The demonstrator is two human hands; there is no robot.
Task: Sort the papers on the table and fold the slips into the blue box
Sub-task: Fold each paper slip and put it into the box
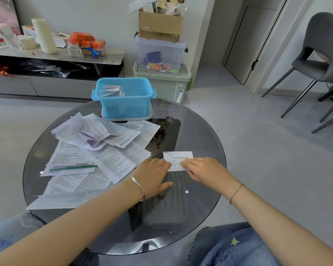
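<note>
Fingers (162, 162) of left hand (152, 175) and right hand (206, 169) straight, pressing slip (178, 156), glass table (200, 135)

Past the far edge of the round glass table (204, 135), a stack stands against the pale wall (96, 18): a green lidded bin (161, 85) at the bottom, a clear bin (160, 52) of toys on it, and an open cardboard box (160, 24) on top. Beyond the table to the left runs a low cabinet (52, 84) with a marbled top, crowded with orange packets (87, 43) and a cream cylinder (43, 35). Well off to the table's right sits a grey upholstered chair (323, 54) on thin dark legs. Beyond the table on that side is a grey door (246, 41) in a white frame. Pale grey floor (258, 143) lies all round the table, evenly lit.
</note>
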